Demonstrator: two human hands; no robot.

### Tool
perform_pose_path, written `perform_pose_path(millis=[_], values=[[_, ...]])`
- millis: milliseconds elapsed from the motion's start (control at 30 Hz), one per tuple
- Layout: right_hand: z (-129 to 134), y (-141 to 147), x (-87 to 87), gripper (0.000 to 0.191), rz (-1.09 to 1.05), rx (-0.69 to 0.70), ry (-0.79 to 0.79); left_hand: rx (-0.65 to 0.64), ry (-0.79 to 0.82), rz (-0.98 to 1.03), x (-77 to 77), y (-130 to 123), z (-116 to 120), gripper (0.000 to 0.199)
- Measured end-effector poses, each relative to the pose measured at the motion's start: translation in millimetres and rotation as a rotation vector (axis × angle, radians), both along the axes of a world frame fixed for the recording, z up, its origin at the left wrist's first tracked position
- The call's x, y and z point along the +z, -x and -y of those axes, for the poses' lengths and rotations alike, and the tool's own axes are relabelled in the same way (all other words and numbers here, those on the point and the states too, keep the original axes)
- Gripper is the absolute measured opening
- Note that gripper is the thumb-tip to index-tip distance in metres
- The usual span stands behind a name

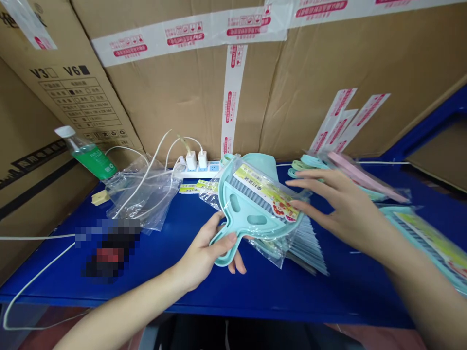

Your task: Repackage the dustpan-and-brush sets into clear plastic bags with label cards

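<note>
Blue table [204,287]: left hand [199,257] grips bagged dustpan [251,214] (right hand [343,214] alongside).

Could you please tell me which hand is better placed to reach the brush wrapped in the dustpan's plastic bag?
Right, I'd judge: the right hand is open and free, its fingertips beside the wrapped brush, while the left hand is busy gripping the mint dustpan's handle.

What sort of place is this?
Probably a packing or stock area: cardboard cartons sealed with printed tape, a blue bench, and plastic-bagged dustpan-and-brush sets in a pile.
</note>
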State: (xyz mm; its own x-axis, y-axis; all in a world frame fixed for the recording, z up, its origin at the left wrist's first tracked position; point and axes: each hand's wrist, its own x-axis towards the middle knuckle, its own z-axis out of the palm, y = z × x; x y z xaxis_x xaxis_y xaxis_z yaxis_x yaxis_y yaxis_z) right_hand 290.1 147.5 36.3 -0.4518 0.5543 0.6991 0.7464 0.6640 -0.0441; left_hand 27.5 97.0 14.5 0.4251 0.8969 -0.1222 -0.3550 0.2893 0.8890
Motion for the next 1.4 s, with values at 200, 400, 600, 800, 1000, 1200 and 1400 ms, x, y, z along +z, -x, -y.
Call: perform_pose_path(millis=[200, 400, 600, 800, 1000, 1200, 1400], values=[[-3, 0, 7.9, 0.024, -0.231, -0.131, 0.219, -0.03, 0.027, 0.016, -1.5, -2, 3, 0.041], [-13, -11, -7.0, 0.004, -0.256, -0.173, 0.116, -0.051, 0.066, 0.024, -2.5, -3, 6, 0.042], [-14, -7, -11.5, 0.022, -0.018, -0.002, 0.018, -0.012, 0.092, -0.008, -4.0, -4, 4, 0.039], [-14, -1, -18.6, 0.027, -0.044, -0.018, 0.125, -0.004, 0.085, -0.037, -1.2, -4, 3, 0.035], [-13, 2, -24.8, 0.02, -0.071, -0.088, -0.085, -0.027, 0.091, -0.043, -10.2, -4, 0, 0.039], [-8, -1, -15.7, 0.021, -0.081, -0.078, -0.116, -0.06, 0.105, -0.034, -7.3, -3, -1, 0.035], [-9, -7, -13.5, 0.022, -0.193, 0.057, 0.202, -0.044, 0.136, -0.064, 0.9, -4, 1, 0.034]])
